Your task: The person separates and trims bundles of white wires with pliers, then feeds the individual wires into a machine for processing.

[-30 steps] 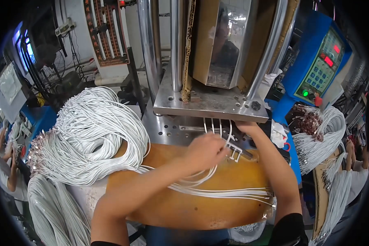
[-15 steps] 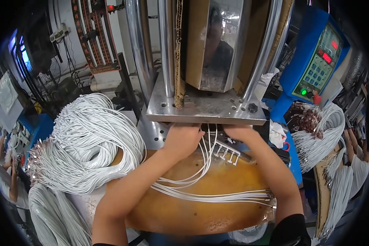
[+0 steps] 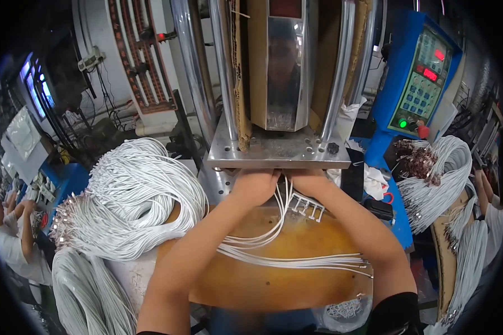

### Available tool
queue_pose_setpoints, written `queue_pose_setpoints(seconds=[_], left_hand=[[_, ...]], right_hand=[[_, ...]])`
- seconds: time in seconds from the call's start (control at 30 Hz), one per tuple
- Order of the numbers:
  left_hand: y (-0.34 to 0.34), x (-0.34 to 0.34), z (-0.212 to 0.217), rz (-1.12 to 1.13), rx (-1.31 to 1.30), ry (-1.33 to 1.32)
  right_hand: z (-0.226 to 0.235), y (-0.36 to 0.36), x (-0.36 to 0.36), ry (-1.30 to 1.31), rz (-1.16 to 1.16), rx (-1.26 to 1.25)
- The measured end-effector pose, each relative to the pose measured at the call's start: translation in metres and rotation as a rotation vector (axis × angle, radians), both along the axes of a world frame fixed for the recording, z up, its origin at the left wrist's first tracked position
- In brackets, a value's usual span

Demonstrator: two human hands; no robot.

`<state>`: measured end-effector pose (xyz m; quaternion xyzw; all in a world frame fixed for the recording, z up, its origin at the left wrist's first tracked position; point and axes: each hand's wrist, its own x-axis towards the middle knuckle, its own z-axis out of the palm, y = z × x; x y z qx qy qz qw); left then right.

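Both hands reach under the front edge of a thick metal press plate [image 3: 279, 161], close to each other. My left hand [image 3: 256, 187] is beside a few white cables [image 3: 281, 209] that run out from under the plate and curve left over the brown board. My right hand [image 3: 308, 183] is just right of these cables. The plate hides the fingertips of both hands, so their grip cannot be made out. A white branched plastic piece [image 3: 307, 207] lies below my right wrist. More white cables [image 3: 296, 264] stretch across the board [image 3: 313, 290] between my forearms.
A large coil of white cables [image 3: 145, 195] is heaped at left, with another bundle [image 3: 86, 290] below. Metal columns [image 3: 222, 72] rise from the plate. At right stand a blue control box [image 3: 413, 78] and hanging cable bundles [image 3: 439, 178]. Other people [image 3: 19, 240] work at the sides.
My right hand has moved left beneath the plate, close to my left hand. The view has shifted slightly, bringing a bag of small white pieces more into sight below the board.
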<state>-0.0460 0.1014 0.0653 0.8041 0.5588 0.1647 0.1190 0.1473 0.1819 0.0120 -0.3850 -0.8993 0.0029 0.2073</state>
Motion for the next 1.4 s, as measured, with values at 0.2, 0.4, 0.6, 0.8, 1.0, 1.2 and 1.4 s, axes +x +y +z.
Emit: queue_pose_setpoints(seconds=[0.2,0.4,0.6,0.8,1.0,1.2,1.4], left_hand=[[-0.144,-0.051,-0.021,-0.109,0.277,-0.153],[-0.267,-0.102,-0.021,-0.114,0.068,0.139],[-0.279,-0.102,-0.046,-0.094,0.149,0.422],[-0.280,-0.100,-0.045,-0.091,0.150,0.351],[-0.277,-0.099,-0.043,-0.073,0.142,0.352],[-0.272,-0.099,-0.043,-0.067,0.130,0.344],[-0.248,-0.072,-0.013,-0.119,0.067,0.087]], right_hand=[[0.018,-0.169,0.048,0.042,0.115,-0.043],[0.035,-0.297,0.100,-0.157,0.107,-0.242],[0.010,-0.308,0.106,-0.274,-0.030,-0.072],[0.026,-0.320,0.104,-0.246,-0.069,-0.135],[0.018,-0.315,0.108,-0.227,-0.082,-0.111],[0.021,-0.314,0.105,-0.249,-0.090,-0.149],[0.037,-0.265,0.085,0.138,0.004,-0.412]])
